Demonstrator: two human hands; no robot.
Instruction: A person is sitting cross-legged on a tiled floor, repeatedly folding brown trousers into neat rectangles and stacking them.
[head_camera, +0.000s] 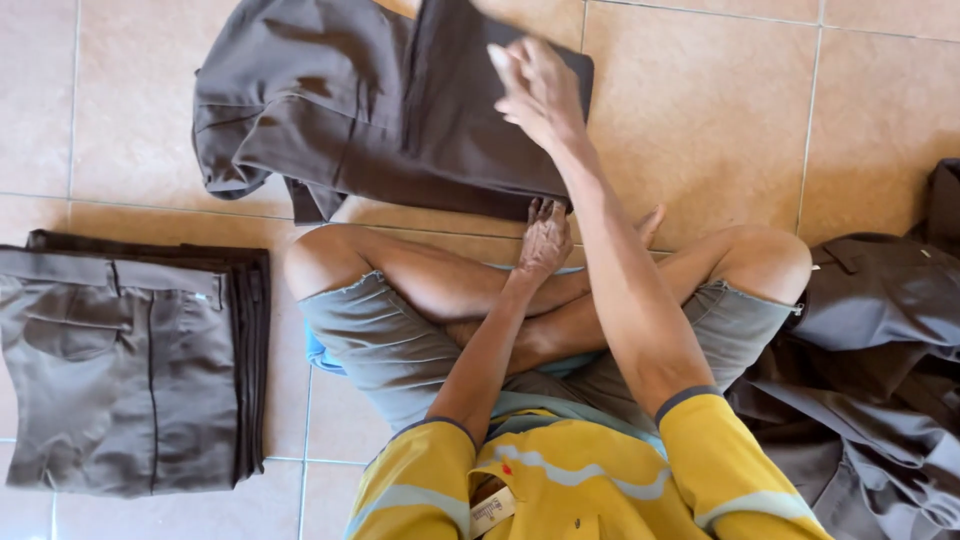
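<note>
Tile floor (700, 130), person sitting cross-legged on it. Three lots of dark cloth, biggest first: loose heap (880, 370) at their right, folded stack (130, 370) at their left, one pair of trousers (380, 110) flat on the tiles just past the knees.

Right hand (538, 92) lies on the trousers' far right part, fingers flat and together, pressing down — not pinching anything. Left hand (545, 238) sits at the near edge, fingertips on or under the hem; can't tell if it's gripping cloth or just resting.

Risks as I judge them:
- Waist end at the left is bunched and curled up. Fold over that and the crease goes in crooked.
- Only the right side is pinned — any pull from the near edge could drag the left side across the smooth tile and skew the legs.
- Heap sits touching the right thigh; a knee shift could pull it in.
</note>
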